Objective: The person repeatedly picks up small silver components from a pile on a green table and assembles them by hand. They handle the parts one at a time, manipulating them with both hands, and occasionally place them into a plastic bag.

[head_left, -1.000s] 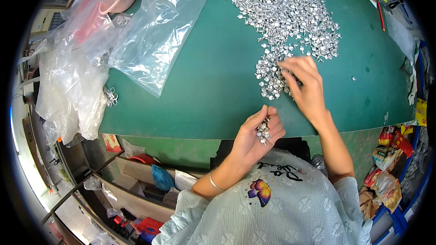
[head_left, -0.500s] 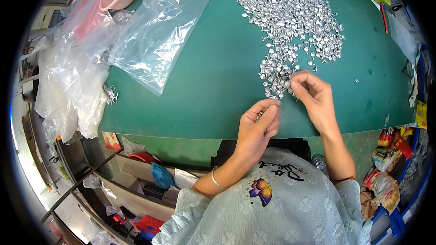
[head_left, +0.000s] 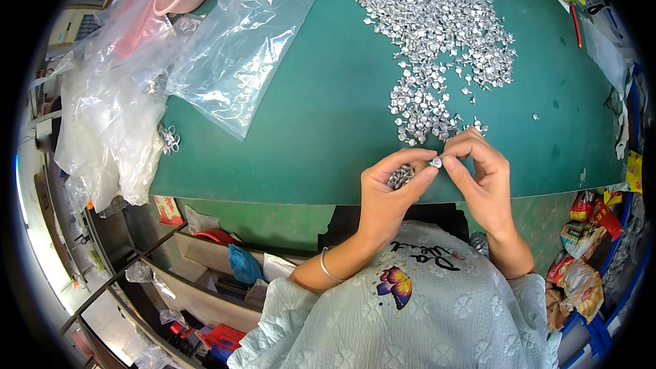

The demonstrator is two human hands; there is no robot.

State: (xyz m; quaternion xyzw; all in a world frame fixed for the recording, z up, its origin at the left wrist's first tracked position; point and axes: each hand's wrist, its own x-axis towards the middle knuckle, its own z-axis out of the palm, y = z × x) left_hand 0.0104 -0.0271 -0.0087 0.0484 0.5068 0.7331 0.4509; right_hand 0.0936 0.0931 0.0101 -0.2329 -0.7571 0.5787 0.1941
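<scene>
Over the bench [head_left: 287,164], by its near edge, the left hand [head_left: 385,203] cupped metal pieces [head_left: 400,176] — seemingly against spilling — while its fingertips and the right hand [head_left: 486,179] pinched one silvery piece [head_left: 436,162].

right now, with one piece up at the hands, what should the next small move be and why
Probably tuck the single metal piece into the left hand: it cups similar pieces, and this one sits between its thumb and forefinger, the right hand close beside.
</scene>
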